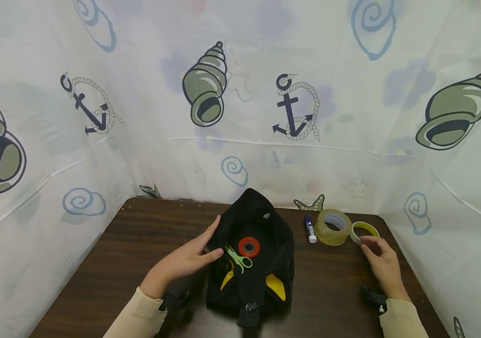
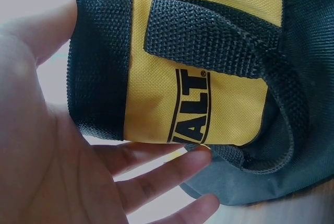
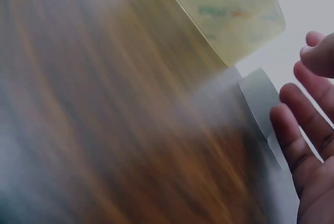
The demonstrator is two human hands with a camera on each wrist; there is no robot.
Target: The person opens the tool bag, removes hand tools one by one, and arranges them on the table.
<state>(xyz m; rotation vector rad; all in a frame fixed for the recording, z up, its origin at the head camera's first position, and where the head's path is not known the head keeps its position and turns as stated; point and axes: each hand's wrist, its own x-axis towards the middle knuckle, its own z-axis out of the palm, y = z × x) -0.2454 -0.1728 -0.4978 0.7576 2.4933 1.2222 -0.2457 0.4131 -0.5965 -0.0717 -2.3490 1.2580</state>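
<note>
A black tool bag (image 1: 282,244) with its top unzipped stands mid-table. My left hand (image 1: 183,263) rests against its left side, fingers long and fairly straight, thumb at the rim. The left wrist view shows the bag's yellow panel (image 2: 151,104) with black lettering and a webbing loop (image 2: 209,36). Inside the bag lie green scissors (image 1: 240,259), a red-centred roll (image 1: 249,246) and a yellow item (image 1: 227,278). My right hand (image 1: 385,265) is at a narrow tape roll (image 1: 353,235) with a yellow core, fingertips right at its near edge, fingers loosely extended.
Left of the narrow roll sits a wide clear packing tape roll (image 1: 324,234), with a blue-and-white glue stick (image 1: 310,230) beside it. The brown wooden table (image 1: 139,234) ends at a patterned cloth backdrop (image 1: 265,173) behind and at both sides.
</note>
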